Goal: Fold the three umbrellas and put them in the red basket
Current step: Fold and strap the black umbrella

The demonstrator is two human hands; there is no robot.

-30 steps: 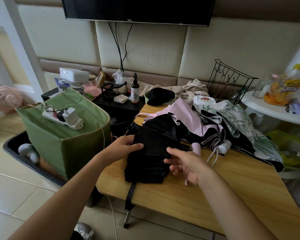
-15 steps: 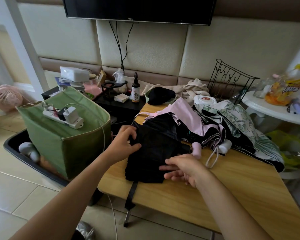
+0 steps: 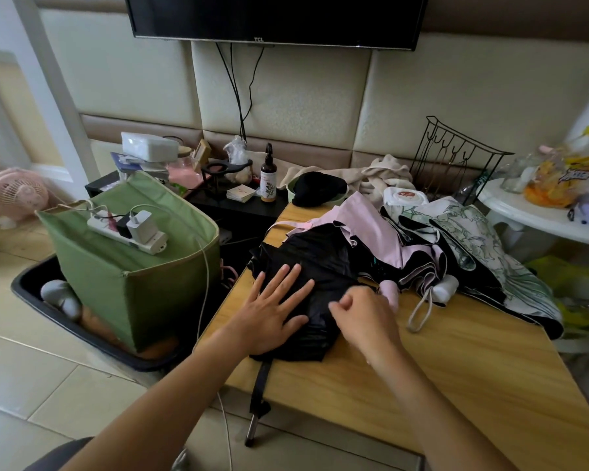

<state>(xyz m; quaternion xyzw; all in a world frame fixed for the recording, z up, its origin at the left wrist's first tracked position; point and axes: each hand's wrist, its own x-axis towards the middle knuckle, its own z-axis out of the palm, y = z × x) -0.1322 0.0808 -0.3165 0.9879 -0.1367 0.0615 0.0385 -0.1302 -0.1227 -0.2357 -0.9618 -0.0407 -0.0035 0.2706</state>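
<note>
Currently my left hand [image 3: 272,314] presses flat on the black umbrella [image 3: 317,277], centre frame; right hand [image 3: 364,316] pinches its limp, slippery, light cloth.

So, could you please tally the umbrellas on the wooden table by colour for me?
Black: 1, the black umbrella under both hands
Pink: 1, the pink umbrella
White with green print: 1, the floral umbrella
Total: 3

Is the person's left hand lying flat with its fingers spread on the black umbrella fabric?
Yes, the left hand lies palm down with straight, spread fingers on the black umbrella fabric on the wooden table.
</note>
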